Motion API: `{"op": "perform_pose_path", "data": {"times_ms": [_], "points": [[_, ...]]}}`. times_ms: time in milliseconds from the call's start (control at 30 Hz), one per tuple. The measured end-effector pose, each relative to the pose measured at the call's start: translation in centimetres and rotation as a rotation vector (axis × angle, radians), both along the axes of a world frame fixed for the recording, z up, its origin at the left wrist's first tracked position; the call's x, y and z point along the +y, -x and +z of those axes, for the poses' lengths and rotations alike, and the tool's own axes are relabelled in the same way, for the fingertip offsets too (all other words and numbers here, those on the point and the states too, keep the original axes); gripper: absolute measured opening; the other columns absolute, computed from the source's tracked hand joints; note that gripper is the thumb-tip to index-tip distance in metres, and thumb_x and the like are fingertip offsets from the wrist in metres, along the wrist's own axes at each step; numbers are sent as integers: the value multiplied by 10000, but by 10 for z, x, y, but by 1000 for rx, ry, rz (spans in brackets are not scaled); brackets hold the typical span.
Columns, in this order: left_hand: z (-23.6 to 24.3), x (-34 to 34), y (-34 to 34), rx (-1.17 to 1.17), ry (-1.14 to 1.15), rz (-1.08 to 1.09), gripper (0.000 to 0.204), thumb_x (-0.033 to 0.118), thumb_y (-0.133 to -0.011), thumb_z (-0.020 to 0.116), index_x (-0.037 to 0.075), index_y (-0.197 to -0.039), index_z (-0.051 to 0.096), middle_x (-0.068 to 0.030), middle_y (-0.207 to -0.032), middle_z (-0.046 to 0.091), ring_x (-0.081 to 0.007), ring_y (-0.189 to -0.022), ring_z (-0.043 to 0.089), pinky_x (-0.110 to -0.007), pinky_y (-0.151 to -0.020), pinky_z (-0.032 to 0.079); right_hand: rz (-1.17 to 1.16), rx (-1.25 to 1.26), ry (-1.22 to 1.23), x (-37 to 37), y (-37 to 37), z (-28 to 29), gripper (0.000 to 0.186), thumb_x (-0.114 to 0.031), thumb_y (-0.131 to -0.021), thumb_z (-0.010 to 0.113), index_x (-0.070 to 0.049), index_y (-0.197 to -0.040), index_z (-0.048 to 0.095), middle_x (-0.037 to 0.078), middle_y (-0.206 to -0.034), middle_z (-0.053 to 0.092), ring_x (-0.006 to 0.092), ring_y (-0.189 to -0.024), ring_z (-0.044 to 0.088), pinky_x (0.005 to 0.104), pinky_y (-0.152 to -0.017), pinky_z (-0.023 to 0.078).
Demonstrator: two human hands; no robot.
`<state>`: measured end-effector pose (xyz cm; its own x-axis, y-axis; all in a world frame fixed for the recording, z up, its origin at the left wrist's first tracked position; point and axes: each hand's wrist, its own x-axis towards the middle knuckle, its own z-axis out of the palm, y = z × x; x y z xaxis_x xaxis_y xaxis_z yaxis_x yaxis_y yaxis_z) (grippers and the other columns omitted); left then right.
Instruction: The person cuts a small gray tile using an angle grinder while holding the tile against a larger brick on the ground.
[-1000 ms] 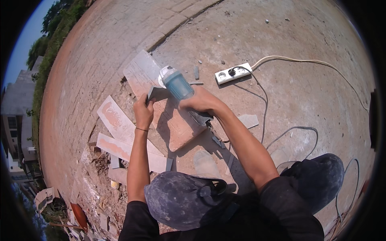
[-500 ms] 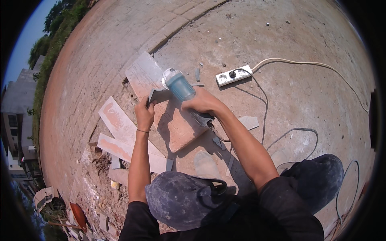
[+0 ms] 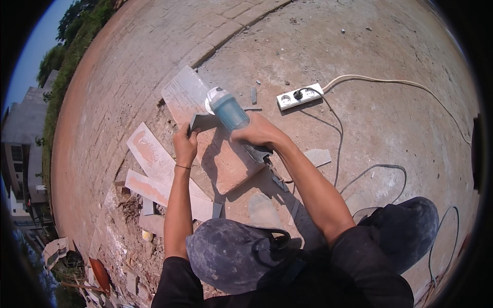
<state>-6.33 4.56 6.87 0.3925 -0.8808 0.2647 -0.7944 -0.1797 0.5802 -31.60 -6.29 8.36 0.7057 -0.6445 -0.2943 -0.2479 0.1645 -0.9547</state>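
My right hand (image 3: 258,131) is closed around a teal angle grinder (image 3: 229,110), its head pointing up and to the left. Between the fingers and thumb of my left hand (image 3: 185,139) is a grey tile piece (image 3: 205,121), held by its left end. The grinder's front lies over the right part of this piece; whether the disc touches it I cannot tell. Both hands are above a dusty, reddish slab (image 3: 233,167) on the ground. A paler grey surface (image 3: 187,87) shows at the slab's far end.
Long cut tiles (image 3: 151,154) lie left of the slab, near rubble (image 3: 133,218). To the right, a white power strip (image 3: 300,97) holds a black plug, and a dark cable (image 3: 339,128) runs back toward me. A grey offcut (image 3: 318,157) lies right of my forearm.
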Motion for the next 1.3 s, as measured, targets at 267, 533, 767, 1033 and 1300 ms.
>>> {"op": "perform_pose_path", "data": {"times_ms": [267, 533, 767, 1033, 1300], "points": [[1, 1, 1, -64, -42, 18, 175, 68, -859, 700, 8, -1023, 694, -213, -721, 630, -314, -584, 563, -384, -601, 451, -33, -37, -9, 2, -1, 3, 512, -291, -607, 813, 25, -985, 672, 152, -893, 699, 252, -802, 659, 340, -754, 514], [-2, 2, 1, 0, 8, 1, 196, 75, -868, 698, 7, -1053, 696, -208, -750, 658, -301, -600, 579, -374, -617, 463, -15, -21, -39, 2, -3, 0, 494, -279, -628, 803, 15, -998, 657, 119, -905, 677, 216, -805, 632, 325, -748, 503], [-17, 8, -20, -21, 8, 22, 184, 93, -871, 704, -3, -1027, 679, -215, -711, 603, -283, -585, 539, -375, -603, 443, 19, -4, -23, -1, -4, -1, 517, -280, -627, 801, 22, -1019, 650, 127, -913, 677, 221, -823, 638, 331, -759, 506], [-9, 3, 3, 45, 59, -4, 160, 92, -872, 699, -17, -984, 665, -199, -665, 552, -241, -562, 473, -382, -586, 421, -43, -6, 3, 2, -5, -4, 499, -268, -632, 798, 21, -1012, 652, 115, -895, 679, 210, -809, 641, 328, -754, 509], [-20, 8, -18, 51, 57, 22, 149, 90, -871, 703, -16, -974, 683, -184, -669, 587, -219, -566, 486, -361, -593, 432, -23, -37, 4, 3, -10, -11, 438, -258, -640, 790, 13, -958, 658, 99, -873, 672, 196, -778, 632, 322, -723, 505]]}}
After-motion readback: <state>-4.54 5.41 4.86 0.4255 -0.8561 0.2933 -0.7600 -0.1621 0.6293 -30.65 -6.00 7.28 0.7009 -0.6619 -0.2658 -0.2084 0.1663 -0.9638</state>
